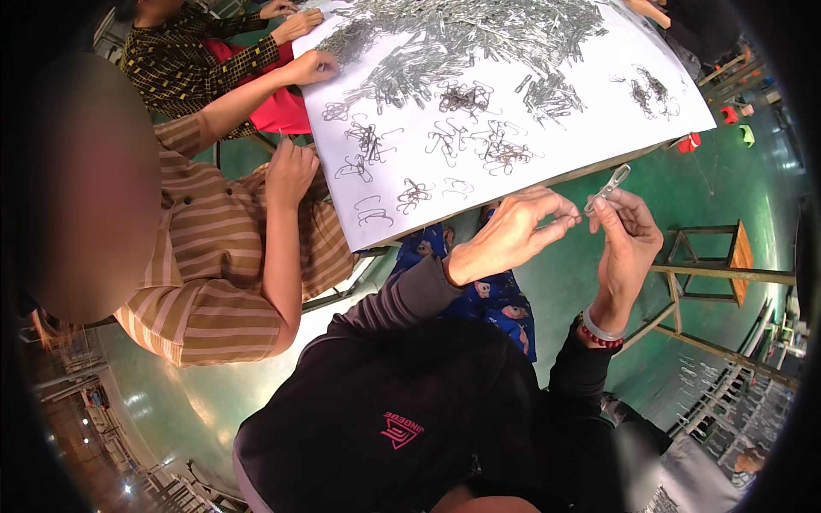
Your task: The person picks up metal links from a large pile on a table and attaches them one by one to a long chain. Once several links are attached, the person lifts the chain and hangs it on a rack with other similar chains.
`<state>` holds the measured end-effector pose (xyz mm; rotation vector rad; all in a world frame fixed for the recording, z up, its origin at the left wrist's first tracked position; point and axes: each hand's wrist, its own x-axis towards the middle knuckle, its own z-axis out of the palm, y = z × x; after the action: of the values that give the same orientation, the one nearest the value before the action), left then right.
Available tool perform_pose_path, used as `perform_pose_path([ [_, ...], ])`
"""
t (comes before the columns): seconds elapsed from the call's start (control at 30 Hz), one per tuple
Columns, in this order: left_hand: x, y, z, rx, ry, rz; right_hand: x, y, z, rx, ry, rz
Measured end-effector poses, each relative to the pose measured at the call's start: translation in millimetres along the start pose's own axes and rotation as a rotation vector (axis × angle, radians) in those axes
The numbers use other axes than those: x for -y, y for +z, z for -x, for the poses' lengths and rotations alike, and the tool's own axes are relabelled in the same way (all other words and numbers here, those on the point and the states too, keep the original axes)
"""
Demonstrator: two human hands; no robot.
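My right hand (629, 227) pinches a silver metal clip (611, 183) between thumb and fingers, just off the near right edge of the table. The clip is slim, tilted, with an opening through its upper end. Close by on its left, my left hand (528, 224) has thumb and index finger brought together at the clip's lower end. Whatever lies between those left fingertips is too small to make out. On the white tabletop (393, 184) lie small groups of bent dark wires (506, 152), and beyond them spreads a large heap of silver metal pieces (479, 51).
At my left sits a person in a striped shirt (218, 256), one hand over the table. Another person in a checked top (184, 64) works farther back. A wooden-topped stool (741, 256) and a metal bar (727, 274) stand right, on green floor (564, 295).
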<state>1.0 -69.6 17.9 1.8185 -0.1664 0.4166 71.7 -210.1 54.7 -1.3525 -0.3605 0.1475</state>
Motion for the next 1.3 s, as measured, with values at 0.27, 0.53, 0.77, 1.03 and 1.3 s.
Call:
perform_pose_path([
  [0.27,75,-66,11,-0.306,-0.198,-0.581,-4,0,12,-0.038,0.015,-0.025],
  [0.53,145,-63,-8,-0.169,-0.589,-0.756,-21,-17,2,-0.024,0.043,-0.030],
  [0.77,132,-3,-53,-0.170,-0.435,-0.525,-25,-24,-4,-0.072,0.095,-0.004],
  [1.03,162,-111,-99,-0.017,-0.377,-1.019,-16,-28,-3,-0.104,0.067,0.025],
  [1.3,154,-152,-135,0.039,-0.505,-0.679,-10,-25,7,-0.052,0.005,0.003],
])
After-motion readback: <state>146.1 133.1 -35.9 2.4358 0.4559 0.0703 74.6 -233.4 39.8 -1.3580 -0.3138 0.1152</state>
